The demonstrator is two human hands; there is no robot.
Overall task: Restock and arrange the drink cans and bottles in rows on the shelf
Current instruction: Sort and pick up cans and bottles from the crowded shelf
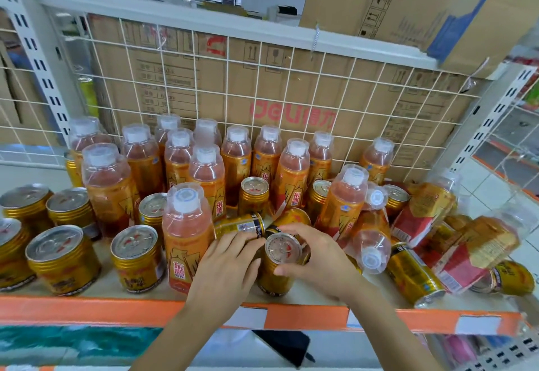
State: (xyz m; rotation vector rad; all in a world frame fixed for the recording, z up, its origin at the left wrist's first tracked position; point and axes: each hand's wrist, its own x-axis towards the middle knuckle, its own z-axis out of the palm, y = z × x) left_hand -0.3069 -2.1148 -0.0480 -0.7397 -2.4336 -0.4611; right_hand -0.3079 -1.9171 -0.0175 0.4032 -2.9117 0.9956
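An upright gold drink can [281, 254] stands near the shelf's front edge. My right hand [320, 262] curls round it from the right, thumb on its front. My left hand [227, 265] lies against its left side, fingers reaching toward a gold can lying on its side [239, 226] behind it. An orange bottle with a clear cap [186, 233] stands just left of my left hand. Upright orange bottles [236, 160] fill the back of the shelf in loose rows. Gold cans [62, 259] stand at the front left.
Toppled bottles [423, 213] and cans [414, 277] lie in a heap at the right end. The shelf has an orange front lip [87, 309] and a white wire grid back [262, 78] with cardboard boxes [291, 114] behind. A dark phone-like object [283, 344] lies below.
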